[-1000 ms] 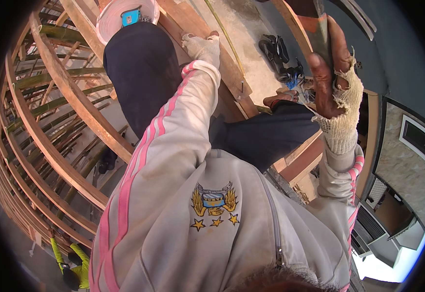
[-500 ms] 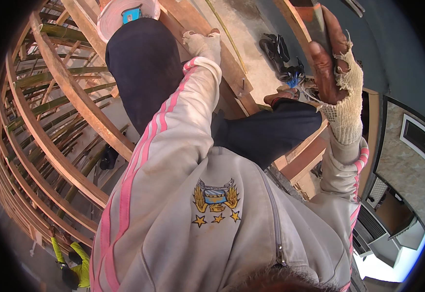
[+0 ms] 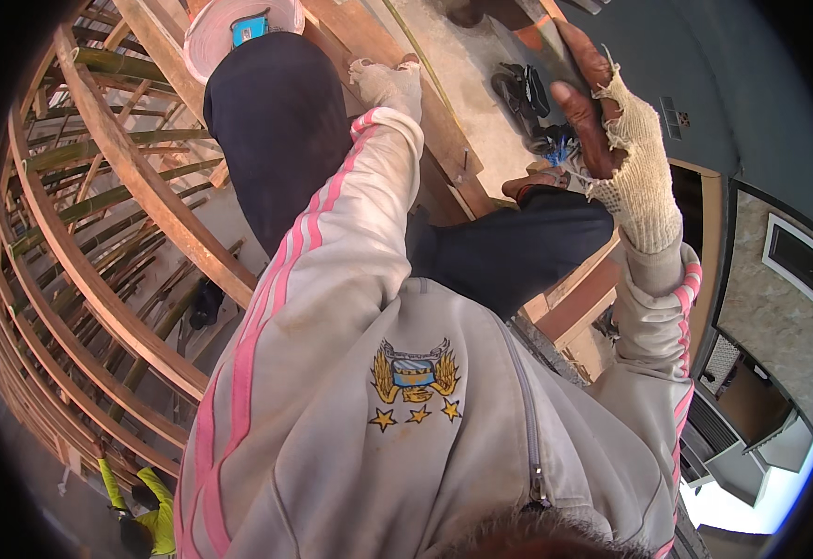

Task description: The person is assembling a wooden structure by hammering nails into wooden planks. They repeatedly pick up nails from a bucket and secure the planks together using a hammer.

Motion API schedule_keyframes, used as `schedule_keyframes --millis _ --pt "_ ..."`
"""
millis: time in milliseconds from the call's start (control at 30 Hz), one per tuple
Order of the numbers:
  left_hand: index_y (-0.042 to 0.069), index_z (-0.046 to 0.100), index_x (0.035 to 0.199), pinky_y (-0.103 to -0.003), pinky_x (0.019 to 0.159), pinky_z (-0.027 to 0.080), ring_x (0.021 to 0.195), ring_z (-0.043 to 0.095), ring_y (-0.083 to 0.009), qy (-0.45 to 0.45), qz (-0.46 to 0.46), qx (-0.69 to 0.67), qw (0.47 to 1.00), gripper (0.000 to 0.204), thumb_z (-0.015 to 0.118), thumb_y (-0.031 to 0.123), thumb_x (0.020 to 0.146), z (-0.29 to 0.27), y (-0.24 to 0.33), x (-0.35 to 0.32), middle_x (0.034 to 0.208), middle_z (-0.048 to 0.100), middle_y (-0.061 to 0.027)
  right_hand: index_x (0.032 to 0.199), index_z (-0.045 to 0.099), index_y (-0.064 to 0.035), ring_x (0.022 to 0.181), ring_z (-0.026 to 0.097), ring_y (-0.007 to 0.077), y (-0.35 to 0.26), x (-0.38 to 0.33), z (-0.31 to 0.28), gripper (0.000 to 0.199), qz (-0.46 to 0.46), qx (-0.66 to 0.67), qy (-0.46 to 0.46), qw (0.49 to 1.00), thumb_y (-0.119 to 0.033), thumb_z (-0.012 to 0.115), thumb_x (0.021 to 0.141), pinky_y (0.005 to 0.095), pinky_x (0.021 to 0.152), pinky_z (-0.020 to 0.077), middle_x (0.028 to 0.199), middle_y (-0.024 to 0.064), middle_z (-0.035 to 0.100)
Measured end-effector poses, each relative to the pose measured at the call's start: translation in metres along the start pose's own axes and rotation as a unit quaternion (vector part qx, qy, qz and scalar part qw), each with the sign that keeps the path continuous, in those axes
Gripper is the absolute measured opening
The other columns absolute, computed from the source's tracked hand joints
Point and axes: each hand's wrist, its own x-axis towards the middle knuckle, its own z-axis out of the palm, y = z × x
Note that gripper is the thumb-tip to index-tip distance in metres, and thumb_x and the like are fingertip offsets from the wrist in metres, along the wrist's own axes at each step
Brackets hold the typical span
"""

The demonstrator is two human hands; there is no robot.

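My left hand (image 3: 389, 87), in a worn cream fingerless glove, rests on a wooden beam (image 3: 448, 140) with its fingers curled closed at the edge; its fingertips are partly hidden. A nail (image 3: 466, 158) stands up from the beam nearer to me. Raised at the upper right, my right hand (image 3: 616, 130), in a frayed glove, is closed round the grey handle of a tool with an orange part (image 3: 529, 37). The tool's far end is blurred, and I cannot make out its kind. My dark-trousered left knee (image 3: 271, 102) is bent beside the beam.
A pink round tub (image 3: 203, 42) with a blue box (image 3: 250, 30) inside stands beyond my knee. Curved timbers and bamboo poles (image 3: 117, 158) fill the left, with a person in yellow (image 3: 153, 512) below. Black footwear (image 3: 518, 98) lies on the floor; a dark wall (image 3: 732, 93) rises right.
My right hand has swung a little to the left with the tool, whose orange part has moved left too. My left hand stays in place on the beam.
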Motion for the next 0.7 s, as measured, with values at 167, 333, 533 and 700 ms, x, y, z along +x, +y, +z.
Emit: schedule_keyframes --millis 167,333,533,700 --pt "0.006 0.04 0.134 -0.043 0.095 0.054 0.119 0.061 -0.0359 0.008 -0.033 0.054 0.998 0.08 0.089 0.019 0.072 0.005 -0.004 0.009 0.13 0.058 -0.0225 0.143 0.05 -0.0109 0.087 0.066 0.0218 -0.007 -0.004 0.022 0.044 -0.001 0.194 0.112 0.975 -0.025 0.062 0.103 0.0281 0.077 0.0514 0.094 0.0107 0.069" --pt "0.001 0.041 0.132 -0.043 0.096 0.052 0.109 0.062 -0.0388 0.061 0.021 0.057 0.996 0.087 0.089 0.024 0.063 0.003 0.0 0.01 0.124 0.056 -0.0238 0.122 0.063 -0.0045 0.09 0.072 0.033 0.011 -0.027 0.05 0.029 0.128 -0.068 -0.243 0.959 -0.019 0.062 0.098 0.0415 0.078 0.0555 0.09 0.0182 0.07" --pt "-0.001 0.041 0.134 -0.044 0.095 0.053 0.113 0.062 -0.0392 0.041 0.008 0.06 0.997 0.091 0.091 0.029 0.064 0.001 0.005 0.0 0.125 0.056 -0.025 0.152 0.048 -0.0127 0.091 0.064 0.0246 -0.001 -0.006 -0.003 0.053 -0.001 0.07 0.075 0.995 -0.03 0.062 0.104 0.0336 0.08 0.0536 0.107 0.0145 0.07" --pt "-0.001 0.041 0.134 -0.044 0.094 0.054 0.109 0.064 -0.0398 0.026 -0.022 0.044 0.998 0.089 0.09 0.025 0.065 0.001 0.011 0.0 0.125 0.057 -0.025 0.143 0.052 -0.0082 0.08 0.065 0.026 0.008 -0.019 0.047 0.047 0.036 0.052 -0.072 0.995 -0.023 0.064 0.1 0.0342 0.07 0.0523 0.093 0.0091 0.069"
